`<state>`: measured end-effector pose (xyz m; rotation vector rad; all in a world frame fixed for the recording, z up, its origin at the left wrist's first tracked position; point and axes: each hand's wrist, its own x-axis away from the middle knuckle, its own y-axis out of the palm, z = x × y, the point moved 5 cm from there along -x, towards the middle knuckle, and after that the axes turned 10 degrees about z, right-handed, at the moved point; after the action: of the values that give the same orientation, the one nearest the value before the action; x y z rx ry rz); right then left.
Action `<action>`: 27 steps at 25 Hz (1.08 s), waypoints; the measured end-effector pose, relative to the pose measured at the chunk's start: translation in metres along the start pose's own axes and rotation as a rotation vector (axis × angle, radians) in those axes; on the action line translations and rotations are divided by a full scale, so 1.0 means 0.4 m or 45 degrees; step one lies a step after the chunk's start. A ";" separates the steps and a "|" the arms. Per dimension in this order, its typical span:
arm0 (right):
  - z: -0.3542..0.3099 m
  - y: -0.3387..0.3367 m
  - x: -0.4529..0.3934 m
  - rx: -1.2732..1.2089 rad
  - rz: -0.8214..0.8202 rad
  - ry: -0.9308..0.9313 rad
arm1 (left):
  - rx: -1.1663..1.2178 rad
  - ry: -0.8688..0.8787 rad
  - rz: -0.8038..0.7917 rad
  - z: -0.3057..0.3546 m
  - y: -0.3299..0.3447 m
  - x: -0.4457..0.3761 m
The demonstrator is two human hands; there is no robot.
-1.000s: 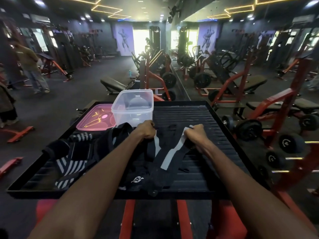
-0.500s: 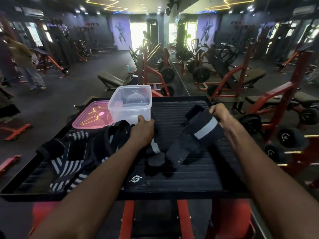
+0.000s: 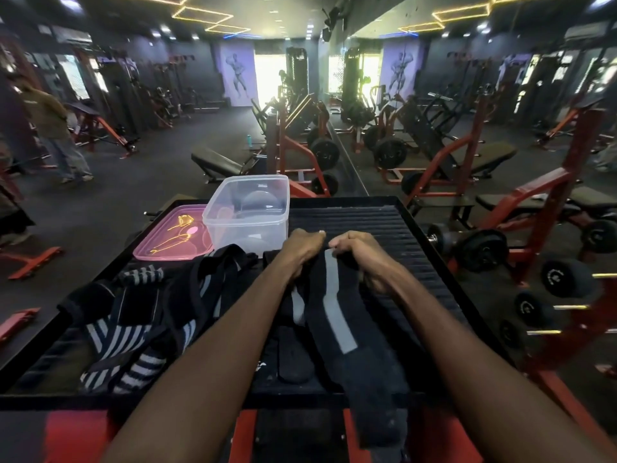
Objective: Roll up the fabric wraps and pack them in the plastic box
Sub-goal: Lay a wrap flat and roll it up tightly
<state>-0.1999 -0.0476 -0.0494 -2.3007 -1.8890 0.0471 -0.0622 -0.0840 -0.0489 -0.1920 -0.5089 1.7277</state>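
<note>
Far left, on the black ribbed platform (image 3: 384, 225): one tangled heap of wraps (image 3: 140, 315), black with white and grey stripes, individual pieces too knotted to count. Behind the heap, one pink translucent lid (image 3: 170, 233), lying flat, just beside one clear plastic box (image 3: 247, 212), upright and open, nothing packed inside as far as can be told. In the middle, one black fabric wrap (image 3: 347, 329) with a grey stripe along its length, stretched flat from the far end near the box toward the near edge of the platform, its near end hanging over that edge; far end just starting to curl under the fingers. A second dark strip with a grey patch (image 3: 297, 312) beside it on the left, partly under the forearm. Two hands at the wrap's far end, close together: left hand (image 3: 302, 248) curled, fingers pinching the end of the wrap; right hand (image 3: 359, 250) likewise curled and pinching the same end. Off the platform to the right, several dumbbells (image 3: 564, 279) on a rack.
</note>
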 end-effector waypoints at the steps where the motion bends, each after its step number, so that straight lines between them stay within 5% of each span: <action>1: 0.004 0.005 0.003 -0.023 -0.040 0.044 | 0.101 -0.049 0.001 -0.016 0.005 -0.007; 4: 0.012 -0.004 -0.015 0.033 -0.085 0.108 | 0.231 -0.089 0.050 -0.040 0.024 -0.041; 9: 0.036 -0.050 -0.103 -0.103 0.278 0.142 | 0.353 -0.003 0.041 -0.010 0.046 -0.032; 13: 0.055 -0.049 -0.151 -0.227 0.301 0.064 | 0.406 -0.010 -0.090 -0.007 0.070 -0.042; 23: 0.073 -0.011 -0.164 -0.251 0.053 -0.001 | 0.680 -0.055 0.030 -0.028 0.087 -0.066; 27: 0.079 -0.021 -0.177 -0.092 0.111 -0.129 | 0.675 -0.008 0.008 -0.039 0.089 -0.070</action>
<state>-0.2264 -0.1120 -0.0849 -2.4721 -1.8650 0.1101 -0.0813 -0.1125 -0.0825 0.1911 -0.0419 1.8077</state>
